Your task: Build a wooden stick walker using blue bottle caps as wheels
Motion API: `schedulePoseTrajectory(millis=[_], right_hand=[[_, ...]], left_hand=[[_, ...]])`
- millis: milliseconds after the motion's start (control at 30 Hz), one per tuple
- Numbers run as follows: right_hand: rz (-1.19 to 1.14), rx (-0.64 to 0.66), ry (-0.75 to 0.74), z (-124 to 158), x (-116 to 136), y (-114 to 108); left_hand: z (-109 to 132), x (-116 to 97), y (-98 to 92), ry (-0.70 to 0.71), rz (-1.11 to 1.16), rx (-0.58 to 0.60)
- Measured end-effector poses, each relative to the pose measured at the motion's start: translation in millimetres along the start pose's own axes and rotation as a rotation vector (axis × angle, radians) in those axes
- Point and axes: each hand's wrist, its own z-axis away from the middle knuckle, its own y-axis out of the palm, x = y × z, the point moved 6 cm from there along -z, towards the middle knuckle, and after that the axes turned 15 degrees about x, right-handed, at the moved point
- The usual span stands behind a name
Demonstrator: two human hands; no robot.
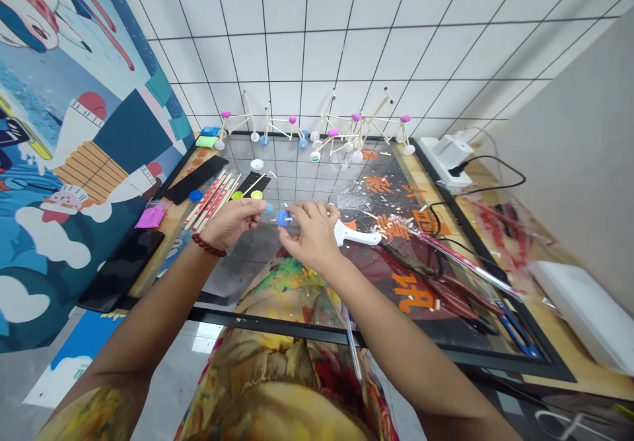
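Over the glossy tabletop, my left hand [236,222] pinches a small light-blue piece [269,209] between thumb and fingertips; it looks soft, but its kind is not clear. Just to the right, my right hand [314,233] is closed on a round blue bottle cap [284,218] with a short pale bit sticking out of its face. The two held things are close but apart. Behind the left fingers lie a yellow cap [256,195] and a yellow-green cap [237,195]. A white-handled glue gun or similar tool [361,236] rests by my right hand.
Stick frames with caps and pink blobs [333,133] stand along the tiled wall. Chopsticks [211,200], a blue cap [196,195] and a pink packet [153,215] lie left. Pliers [460,302], scissors [518,329], white scraps and a power strip [443,164] with cords are right.
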Motion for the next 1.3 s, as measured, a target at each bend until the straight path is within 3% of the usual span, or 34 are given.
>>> schedulePoseTrajectory(millis=[200,267,433,600,833,1000,1167,1300], right_hand=[[0.032,0.023,0.033,-0.8,-5.7,5.9],[0.035,0.03,0.035,-0.7,-6.5,7.9],[0.02,0.02,0.014,0.3,-5.3,9.9],[-0.004,-0.026,-0.006,2.2,-4.0,7.7],[-0.001,-0.018,-0.047,3.9,-1.9,9.2],[-0.015,-0.02,-0.05,3.6,-4.3,11.5],[0.005,0.036,-0.001,2.1,-7.3,15.3],[0.078,0.189,0.024,-1.0,-3.4,22.5]], left_hand=[[6.7,-13.4,6.7,0.403,-0.211,-0.144],[11.6,-17.2,7.1,0.475,-0.299,-0.182],[25.3,-22.1,1.7,0.533,-0.535,-0.231],[28.3,-21.3,8.3,0.618,-0.63,-0.074],[32.1,-23.2,20.9,0.582,-0.699,-0.055],[34.7,-25.1,24.5,0.676,-0.785,-0.005],[34.0,-26.0,21.9,0.789,-1.002,-0.095],[26.9,-19.0,8.4,0.76,-0.991,-0.184]])
